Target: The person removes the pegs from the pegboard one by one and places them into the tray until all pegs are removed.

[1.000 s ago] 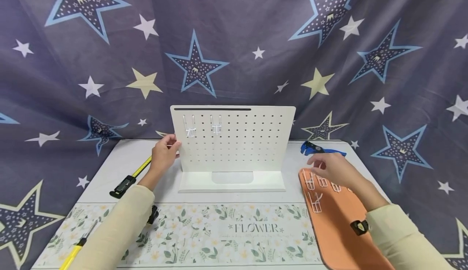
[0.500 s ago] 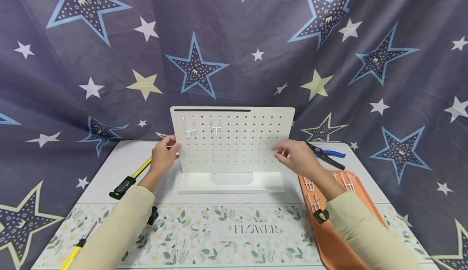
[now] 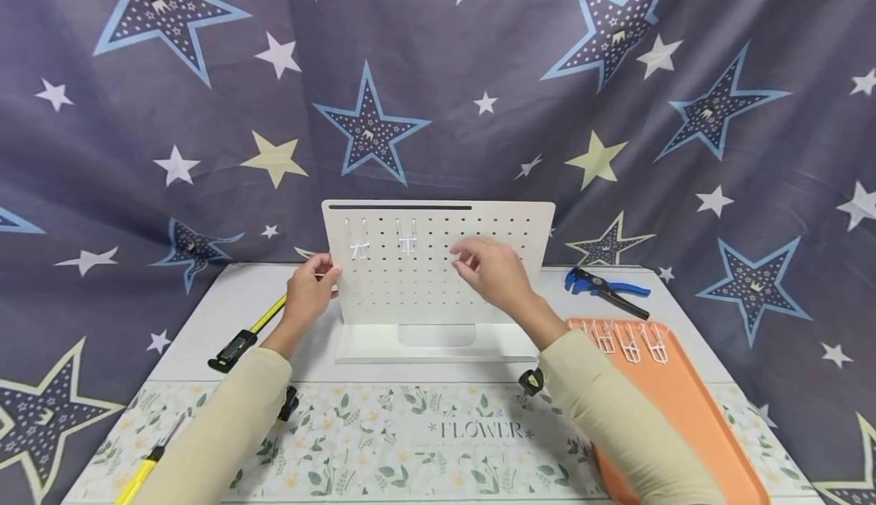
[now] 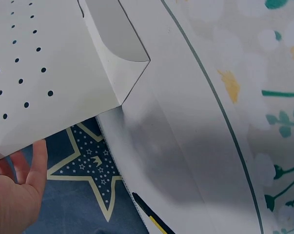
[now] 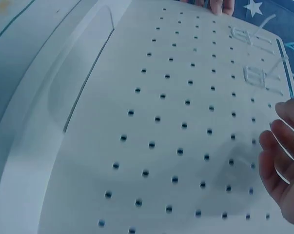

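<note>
A white pegboard [image 3: 438,284] stands upright on its base, with two white wire hooks [image 3: 407,240] fixed near its upper left. My left hand [image 3: 309,292] holds the board's left edge, its fingertips right at the rim in the left wrist view. My right hand [image 3: 494,273] is in front of the board's right half, fingers loosely bent and pointing left. The right wrist view shows a gap between that hand's thumb and fingers [image 5: 268,141], with no hook visible there. Several more white hooks [image 3: 630,344] lie on an orange tray [image 3: 674,414] at the right.
Blue-and-black pliers [image 3: 605,288] lie behind the tray. A black caliper-like tool [image 3: 234,350] and a yellow strip [image 3: 268,313] lie left of the board. At the lower left is a yellow-handled tool [image 3: 140,478]. A star-patterned cloth [image 3: 438,71] hangs behind the table.
My right hand has moved left from above the tray to in front of the pegboard, uncovering the pliers and hooks. My left hand has stayed at the board's left edge.
</note>
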Demonstrator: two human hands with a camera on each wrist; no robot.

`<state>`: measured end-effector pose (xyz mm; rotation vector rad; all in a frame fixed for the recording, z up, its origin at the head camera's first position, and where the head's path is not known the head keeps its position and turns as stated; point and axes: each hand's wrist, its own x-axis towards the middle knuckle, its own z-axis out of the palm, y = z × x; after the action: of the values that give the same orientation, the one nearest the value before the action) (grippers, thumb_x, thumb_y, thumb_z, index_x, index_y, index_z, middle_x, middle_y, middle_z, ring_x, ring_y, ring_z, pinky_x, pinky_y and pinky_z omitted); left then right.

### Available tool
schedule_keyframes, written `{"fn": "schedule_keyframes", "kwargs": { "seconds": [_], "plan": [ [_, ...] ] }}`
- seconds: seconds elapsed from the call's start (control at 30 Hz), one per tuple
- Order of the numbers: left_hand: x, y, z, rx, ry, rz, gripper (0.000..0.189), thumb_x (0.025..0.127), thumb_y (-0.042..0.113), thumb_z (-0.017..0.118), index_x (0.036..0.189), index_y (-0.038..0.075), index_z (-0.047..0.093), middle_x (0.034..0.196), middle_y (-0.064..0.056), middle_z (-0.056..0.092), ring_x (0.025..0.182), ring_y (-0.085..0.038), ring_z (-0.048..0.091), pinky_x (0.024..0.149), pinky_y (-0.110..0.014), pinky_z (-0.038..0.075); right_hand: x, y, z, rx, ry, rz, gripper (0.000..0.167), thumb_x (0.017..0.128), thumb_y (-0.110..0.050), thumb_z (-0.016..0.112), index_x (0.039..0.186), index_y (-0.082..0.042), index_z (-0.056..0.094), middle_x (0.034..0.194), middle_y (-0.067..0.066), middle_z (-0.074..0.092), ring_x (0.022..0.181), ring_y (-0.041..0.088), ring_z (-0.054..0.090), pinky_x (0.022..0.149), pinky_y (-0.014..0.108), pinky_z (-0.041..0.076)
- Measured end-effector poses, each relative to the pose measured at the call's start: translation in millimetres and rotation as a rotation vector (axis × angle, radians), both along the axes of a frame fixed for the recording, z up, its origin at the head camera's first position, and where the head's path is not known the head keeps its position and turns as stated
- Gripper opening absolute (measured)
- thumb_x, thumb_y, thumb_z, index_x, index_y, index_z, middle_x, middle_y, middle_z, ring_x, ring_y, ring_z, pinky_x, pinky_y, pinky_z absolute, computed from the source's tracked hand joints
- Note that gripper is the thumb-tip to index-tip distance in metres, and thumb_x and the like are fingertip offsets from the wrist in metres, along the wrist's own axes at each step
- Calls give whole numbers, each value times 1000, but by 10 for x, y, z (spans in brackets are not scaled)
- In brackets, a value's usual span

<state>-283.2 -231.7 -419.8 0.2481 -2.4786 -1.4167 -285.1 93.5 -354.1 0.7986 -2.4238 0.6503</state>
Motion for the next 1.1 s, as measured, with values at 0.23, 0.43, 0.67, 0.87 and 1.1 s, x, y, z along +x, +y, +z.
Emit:
{"fn": "schedule_keyframes", "kwargs": {
  "seconds": [0.23,0.43,0.67,0.87,1.1],
  "plan": [
    [-2,-4,-19,-3,-1,5,22,105,20,55,122,6,59,117,-19,63,105,-31,65,88,-42,67,-137,-286,-73,-11,79,-36,19,91,-17,75,109,-16,74,94,-2,75,76,11,69,63,23,60],
    [7,-5,-23,-24,8,2,22,105,20,55,122,6,59,116,-19,64,103,-29,65,85,-39,68,-225,-500,-139,-26,206,-52,19,89,-19,77,108,-17,75,98,-3,75,80,10,70,62,21,60],
    [-15,17,-16,-6,-1,1,22,106,19,55,122,6,59,115,-19,63,104,-30,65,86,-41,67,-281,-704,-177,-11,332,-87,18,88,-21,79,106,-20,76,103,-3,74,92,12,71,65,22,62],
    [-23,14,-16,-14,0,4,21,105,18,56,122,6,60,114,-18,63,105,-31,66,85,-39,68,-294,-817,-195,-50,363,-101,13,87,-13,76,98,-20,77,93,-4,72,85,14,68,64,22,61],
    [-36,13,-7,-5,6,-4,22,105,18,56,123,5,60,114,-19,62,104,-31,65,88,-44,67,-299,-860,-190,-60,349,-148,11,88,-14,76,96,-22,78,91,-6,71,82,12,67,58,21,58]
  ]
}}
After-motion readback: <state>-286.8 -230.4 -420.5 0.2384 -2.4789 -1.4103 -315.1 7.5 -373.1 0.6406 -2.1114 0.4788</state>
